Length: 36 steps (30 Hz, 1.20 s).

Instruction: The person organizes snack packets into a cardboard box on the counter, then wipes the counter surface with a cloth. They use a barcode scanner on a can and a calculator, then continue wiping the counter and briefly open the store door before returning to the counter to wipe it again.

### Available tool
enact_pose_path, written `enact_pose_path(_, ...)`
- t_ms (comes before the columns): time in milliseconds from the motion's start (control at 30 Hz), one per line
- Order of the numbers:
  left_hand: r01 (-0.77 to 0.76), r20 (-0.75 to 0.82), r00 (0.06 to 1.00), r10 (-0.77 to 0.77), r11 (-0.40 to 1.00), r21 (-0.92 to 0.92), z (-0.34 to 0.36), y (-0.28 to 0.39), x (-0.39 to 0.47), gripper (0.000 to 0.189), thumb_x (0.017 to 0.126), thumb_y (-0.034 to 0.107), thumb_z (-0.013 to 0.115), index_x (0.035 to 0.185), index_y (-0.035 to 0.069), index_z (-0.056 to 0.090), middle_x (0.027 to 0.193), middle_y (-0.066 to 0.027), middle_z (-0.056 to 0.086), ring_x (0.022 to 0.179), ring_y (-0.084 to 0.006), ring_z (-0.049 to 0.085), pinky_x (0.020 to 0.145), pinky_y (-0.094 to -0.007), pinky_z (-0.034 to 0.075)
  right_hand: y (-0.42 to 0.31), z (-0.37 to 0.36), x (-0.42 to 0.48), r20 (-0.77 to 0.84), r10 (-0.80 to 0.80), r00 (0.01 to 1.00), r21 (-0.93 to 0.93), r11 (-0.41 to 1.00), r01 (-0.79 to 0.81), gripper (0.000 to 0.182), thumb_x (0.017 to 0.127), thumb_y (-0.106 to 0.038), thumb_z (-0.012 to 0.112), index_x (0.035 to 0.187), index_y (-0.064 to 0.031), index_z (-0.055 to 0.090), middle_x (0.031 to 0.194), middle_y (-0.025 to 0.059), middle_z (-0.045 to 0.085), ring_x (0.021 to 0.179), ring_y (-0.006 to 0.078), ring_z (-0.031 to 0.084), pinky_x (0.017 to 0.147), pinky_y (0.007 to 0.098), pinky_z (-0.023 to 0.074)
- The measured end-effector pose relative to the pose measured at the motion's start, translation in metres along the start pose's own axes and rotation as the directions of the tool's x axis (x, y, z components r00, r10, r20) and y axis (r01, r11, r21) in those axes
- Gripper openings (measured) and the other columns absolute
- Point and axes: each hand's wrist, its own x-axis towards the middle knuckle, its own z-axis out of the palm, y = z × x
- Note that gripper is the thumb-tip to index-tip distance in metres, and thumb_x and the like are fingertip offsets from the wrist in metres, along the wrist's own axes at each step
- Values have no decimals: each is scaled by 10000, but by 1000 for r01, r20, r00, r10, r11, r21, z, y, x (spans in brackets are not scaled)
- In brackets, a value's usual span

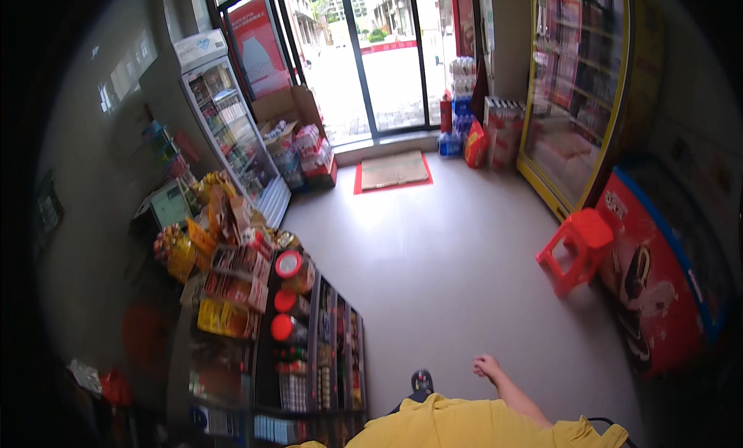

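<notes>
My right hand (486,367) hangs over the grey tiled floor (453,262), its fingers curled in and nothing seen in them. It touches nothing and is nearest to my yellow shirt (458,419) and one dark shoe (422,380). My left hand is out of view. Before me, a doormat of flattened cardboard on red (395,170) lies by the glass door (389,59). A red plastic stool (580,245) stands to the right, against a red chest freezer (656,285).
On the left is a shop counter with tiered snack racks (325,355) and red-lidded jars (283,328). Beyond it stands an upright glass-door fridge (232,123) beside packed bottles (313,146). A yellow-framed display fridge (572,99), cartons (504,131) and water packs (462,108) line the right.
</notes>
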Motion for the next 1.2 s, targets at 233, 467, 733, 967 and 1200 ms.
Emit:
enact_pose_path(233,-354,201,924,324,925,139,-94,139,162,404,791,209,596,1155,33,586,1147,-219,593,1058,-364,574,888,-424,479,-23,-80,69,-400,220,890,-171,936,-309,174,775,-71,538,876,-40,676,669,80,644,488,177,604,418,304,487)
enact_pose_path(467,-628,-266,778,569,701,-339,-250,341,281,365,863,177,576,1213,77,551,1110,-178,627,985,-300,626,861,-368,499,-68,-87,159,-428,292,856,39,951,-305,100,799,-65,535,769,-32,624,656,98,635,495,185,610,406,324,483)
enact_pose_path(733,-373,33,922,386,907,-196,-259,262,369,499,781,354,649,1181,62,594,1147,-180,615,1056,-354,584,900,-406,475,-215,-77,327,-166,302,939,-298,892,-339,104,810,-107,564,781,-39,636,620,111,616,484,201,607,420,344,485)
enact_pose_path(967,238,-110,939,-325,848,-474,-323,221,357,435,721,250,652,1117,70,641,1084,-154,660,1031,-289,624,907,-375,482,-396,-57,538,-166,24,986,-377,922,-86,207,801,-103,532,947,8,628,723,95,633,580,175,631,453,297,492)
enact_pose_path(1200,224,-56,947,-316,776,-590,-338,235,451,438,757,272,678,1134,54,630,1038,-135,673,1007,-252,627,879,-366,487,-556,65,642,-26,-100,995,-35,994,99,265,812,-97,558,1048,3,626,793,70,628,636,146,630,496,261,496)
